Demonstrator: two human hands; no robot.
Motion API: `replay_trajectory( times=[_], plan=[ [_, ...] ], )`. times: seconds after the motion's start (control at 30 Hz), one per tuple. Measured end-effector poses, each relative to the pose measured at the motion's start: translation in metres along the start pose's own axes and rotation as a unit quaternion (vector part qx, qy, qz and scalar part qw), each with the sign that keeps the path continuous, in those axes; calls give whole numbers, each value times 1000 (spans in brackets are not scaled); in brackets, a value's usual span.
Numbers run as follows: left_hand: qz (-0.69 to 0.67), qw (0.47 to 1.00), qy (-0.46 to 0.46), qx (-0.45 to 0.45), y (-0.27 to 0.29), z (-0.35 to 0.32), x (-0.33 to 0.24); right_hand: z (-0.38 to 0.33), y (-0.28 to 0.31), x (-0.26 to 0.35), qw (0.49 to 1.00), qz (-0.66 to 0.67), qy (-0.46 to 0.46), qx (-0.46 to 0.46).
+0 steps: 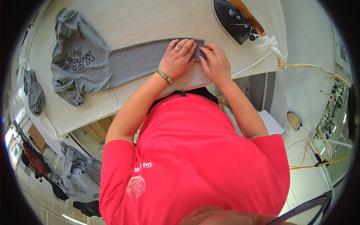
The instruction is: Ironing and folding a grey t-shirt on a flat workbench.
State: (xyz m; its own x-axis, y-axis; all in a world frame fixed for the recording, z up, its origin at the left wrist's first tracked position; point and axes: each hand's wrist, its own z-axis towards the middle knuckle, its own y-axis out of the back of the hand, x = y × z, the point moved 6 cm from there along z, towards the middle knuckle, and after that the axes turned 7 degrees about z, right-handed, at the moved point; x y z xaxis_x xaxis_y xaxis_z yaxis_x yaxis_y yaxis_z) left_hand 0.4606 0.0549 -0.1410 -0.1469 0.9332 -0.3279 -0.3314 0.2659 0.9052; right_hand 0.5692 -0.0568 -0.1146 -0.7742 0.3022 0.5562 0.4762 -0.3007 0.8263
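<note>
A grey sweatshirt (90, 52) with dark lettering lies on the white padded table, its body bunched at the left. One sleeve (138, 56) stretches flat to the right, ending in a darker cuff (200, 43). My left hand (178, 58), with a ring and a green bead bracelet at the wrist, presses palm down on the sleeve near the cuff, fingers extended. At the cuff's end is my right hand (215, 63), its fingertips touching the fabric and the thumb spread from the index finger. Neither hand visibly grips the cloth.
A black iron (234, 20) with a brown handle rests at the table's far right, beside a tied white cloth and a yellowish cord (311, 66). Another grey garment (33, 92) hangs at the left edge. Below left, several grey garments (80, 168) are piled.
</note>
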Motion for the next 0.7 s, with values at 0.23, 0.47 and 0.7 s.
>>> replay_trajectory(
  times=[0.23,0.47,0.7],
  plan=[
    [-4,1000,-2,-12,-14,10,-21,-19,4,-19,997,71,-14,-29],
    [85,996,20,-2,-23,8,-36,-7,22,-45,996,47,34,64],
    [73,994,79,-7,-24,10,-45,106,112,-95,972,-201,51,-113]
  ],
)
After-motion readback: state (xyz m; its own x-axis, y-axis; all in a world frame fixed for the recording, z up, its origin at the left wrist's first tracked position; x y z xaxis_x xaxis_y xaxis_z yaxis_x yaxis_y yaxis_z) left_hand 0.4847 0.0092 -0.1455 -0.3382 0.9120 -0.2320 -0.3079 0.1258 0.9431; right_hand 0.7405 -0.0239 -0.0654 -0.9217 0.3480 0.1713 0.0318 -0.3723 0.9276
